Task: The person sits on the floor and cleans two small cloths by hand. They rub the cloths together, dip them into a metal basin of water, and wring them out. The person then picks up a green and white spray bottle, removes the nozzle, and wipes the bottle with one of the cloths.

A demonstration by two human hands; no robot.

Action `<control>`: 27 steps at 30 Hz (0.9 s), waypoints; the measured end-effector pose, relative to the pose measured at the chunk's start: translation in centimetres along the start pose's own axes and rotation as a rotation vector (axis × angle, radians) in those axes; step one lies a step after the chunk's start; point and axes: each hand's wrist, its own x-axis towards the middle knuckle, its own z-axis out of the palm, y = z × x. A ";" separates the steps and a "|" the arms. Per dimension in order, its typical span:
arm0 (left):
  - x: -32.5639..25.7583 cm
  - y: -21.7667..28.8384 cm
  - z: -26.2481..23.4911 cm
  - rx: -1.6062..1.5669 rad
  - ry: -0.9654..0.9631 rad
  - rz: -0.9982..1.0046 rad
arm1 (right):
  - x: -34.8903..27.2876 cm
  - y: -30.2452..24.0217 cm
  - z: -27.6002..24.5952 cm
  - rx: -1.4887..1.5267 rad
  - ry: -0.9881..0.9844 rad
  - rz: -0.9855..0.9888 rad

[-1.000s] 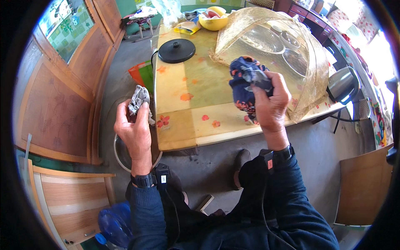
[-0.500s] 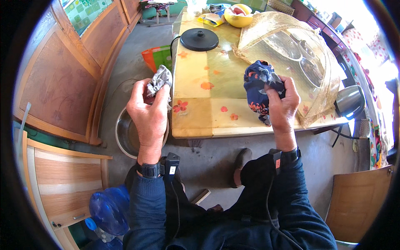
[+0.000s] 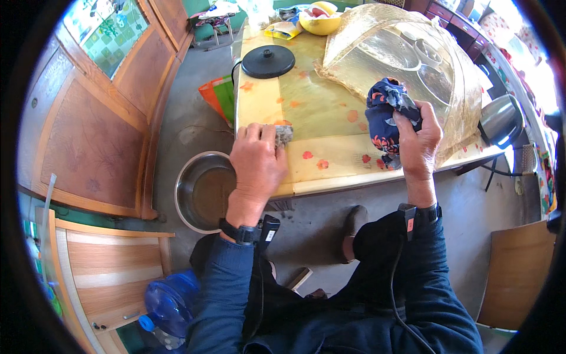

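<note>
1. Left hand (image 3: 257, 158) has moved from beside the table (image 3: 324, 144) to over its near corner, fingers wrapped on a gray cloth (image 3: 284, 135).
2. Right hand (image 3: 421, 140) pinches a navy patterned cloth (image 3: 383, 123) above the table.
3. Beyond lies a black disc (image 3: 268, 62).

Two hands (image 3: 257, 156) (image 3: 421, 141), two cloths (image 3: 284, 136) (image 3: 382, 121), one table (image 3: 259, 106), one metal basin (image 3: 187, 197), one kettle (image 3: 499, 121), one mesh cover (image 3: 348, 38) and, dimly seen, perhaps three dishes (image 3: 435, 85).
</note>
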 end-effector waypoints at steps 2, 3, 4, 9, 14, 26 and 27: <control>-0.2 0.8 0.1 -0.004 -0.027 0.005 | 0.1 0.1 -0.4 0.026 -0.006 0.008; -0.4 1.2 -0.1 -0.002 -0.052 0.000 | 0.2 0.2 -0.6 0.042 -0.005 0.010; -0.7 1.6 -0.4 -0.048 -0.040 0.028 | 0.3 0.3 -0.9 0.056 -0.006 0.011; -1.7 3.6 -1.2 -0.122 -0.086 0.164 | 0.4 0.9 -2.1 0.046 0.001 0.003; 2.1 2.8 0.2 -0.047 -0.292 0.173 | 0.5 1.1 -3.3 0.063 0.026 -0.005; 11.4 5.5 11.9 0.049 -0.244 0.169 | 0.8 2.0 -6.2 0.110 0.048 0.004; 10.7 6.5 11.7 0.004 -0.259 0.219 | 0.8 2.1 -6.2 0.107 0.043 0.000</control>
